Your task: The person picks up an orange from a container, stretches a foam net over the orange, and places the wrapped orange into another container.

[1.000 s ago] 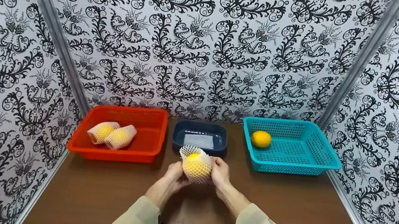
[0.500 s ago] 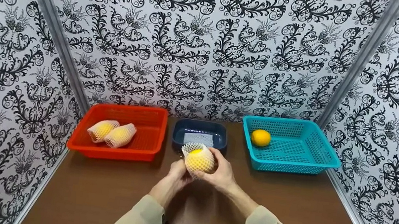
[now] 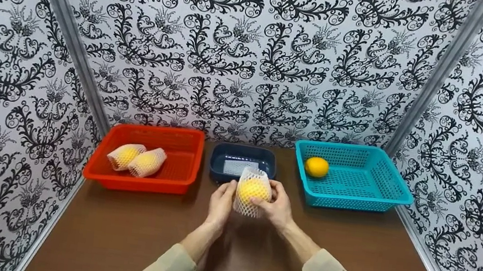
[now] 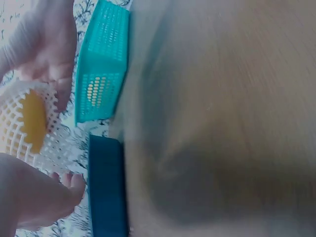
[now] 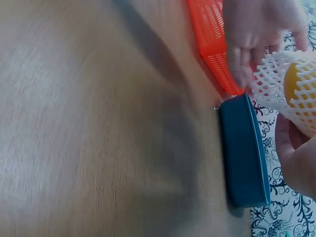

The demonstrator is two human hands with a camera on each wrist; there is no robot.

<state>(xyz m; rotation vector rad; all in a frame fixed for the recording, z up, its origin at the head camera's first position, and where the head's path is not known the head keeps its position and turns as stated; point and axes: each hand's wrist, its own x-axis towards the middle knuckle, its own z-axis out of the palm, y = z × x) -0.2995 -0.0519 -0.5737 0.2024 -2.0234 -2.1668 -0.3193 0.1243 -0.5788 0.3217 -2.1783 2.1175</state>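
Observation:
My right hand grips an orange wrapped in a white foam net sleeve, thumb in front and fingers around its far side. The fruit is held above the table, front of the dark blue tray. Beside the sleeve's left side is my left hand, its fingers fairly straight and close to the net. In the right wrist view the left hand reaches down by the sleeve's mesh edge; whether it touches is hard to tell. The left wrist view shows bare orange peel at the sleeve's opening.
At the left, a red basket holds two net-wrapped fruits. The dark blue tray in the middle contains flat white foam nets. A turquoise basket on the right holds one bare orange. Patterned walls enclose the brown table.
The wrapped orange has shifted slightly right and turned more upright. My right hand has moved from the sleeve's edge to around the fruit, while the left hand has loosened to its side.

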